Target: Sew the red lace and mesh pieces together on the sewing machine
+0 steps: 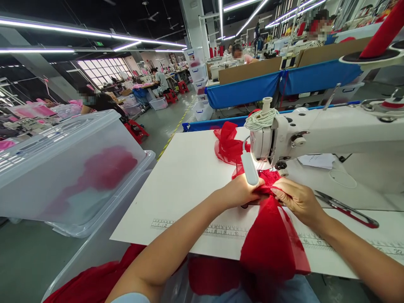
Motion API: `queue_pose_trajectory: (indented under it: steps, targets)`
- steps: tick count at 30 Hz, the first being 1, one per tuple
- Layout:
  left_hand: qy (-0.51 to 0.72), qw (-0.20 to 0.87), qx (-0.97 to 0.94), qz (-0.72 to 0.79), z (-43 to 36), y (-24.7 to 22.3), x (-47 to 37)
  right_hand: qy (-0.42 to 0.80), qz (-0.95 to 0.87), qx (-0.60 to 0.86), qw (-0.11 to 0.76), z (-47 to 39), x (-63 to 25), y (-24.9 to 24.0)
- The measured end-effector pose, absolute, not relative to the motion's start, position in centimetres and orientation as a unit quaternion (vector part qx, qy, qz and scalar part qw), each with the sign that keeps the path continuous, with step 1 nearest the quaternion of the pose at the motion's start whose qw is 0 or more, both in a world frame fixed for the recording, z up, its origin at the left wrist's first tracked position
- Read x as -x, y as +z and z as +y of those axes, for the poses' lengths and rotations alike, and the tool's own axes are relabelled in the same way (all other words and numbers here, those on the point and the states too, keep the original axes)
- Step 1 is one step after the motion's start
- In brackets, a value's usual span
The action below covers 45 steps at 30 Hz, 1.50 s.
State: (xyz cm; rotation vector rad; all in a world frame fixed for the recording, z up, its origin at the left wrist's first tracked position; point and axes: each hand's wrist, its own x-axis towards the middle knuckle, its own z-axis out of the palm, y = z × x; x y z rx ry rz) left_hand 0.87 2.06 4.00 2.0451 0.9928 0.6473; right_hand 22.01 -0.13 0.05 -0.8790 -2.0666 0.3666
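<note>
Red sheer fabric (pixel 271 235) runs from behind the needle area of a white sewing machine (pixel 315 130), under its head, and hangs over the table's front edge. My left hand (pixel 241 191) lies just left of the needle area with its fingers closed on the gathered fabric, partly behind a small white lamp (pixel 250 168). On the right, my right hand (pixel 292 195) pinches the same fabric between thumb and fingers, close to my left hand. The needle itself is hidden by the lamp and the machine head.
Scissors (pixel 347 209) lie right of my right hand on the white table (pixel 189 168), which has a printed ruler along its front. Translucent plastic boxes (pixel 72 176) stand at the left. People sit at other machines further back.
</note>
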Motion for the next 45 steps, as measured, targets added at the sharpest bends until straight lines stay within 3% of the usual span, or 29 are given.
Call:
queue_pose_trajectory:
  steps: [6, 11, 18, 28, 45]
  targets:
    - [0.247, 0.17, -0.87, 0.391, 1.2, 1.2, -1.7, 0.124, -0.851, 0.321, 0.398, 0.0, -22.5, -0.2]
    - [0.213, 0.018, -0.904, 0.37, 0.1, -0.1, -1.3, -0.022, -0.871, 0.369, 0.323, 0.2, -23.0, -1.1]
    - [0.175, -0.097, -0.915, 0.351, -0.8, -0.6, -1.4, -0.049, -0.854, 0.35, 0.382, 0.3, -22.9, -2.2]
    - [0.127, -0.037, -0.932, 0.336, -2.4, 2.7, -0.4, -0.044, -0.853, 0.395, 0.337, -0.1, -23.1, -3.5]
    - [0.148, -0.058, -0.925, 0.345, -2.0, 1.9, 0.6, -0.051, -0.851, 0.377, 0.362, -0.4, -22.8, -2.8]
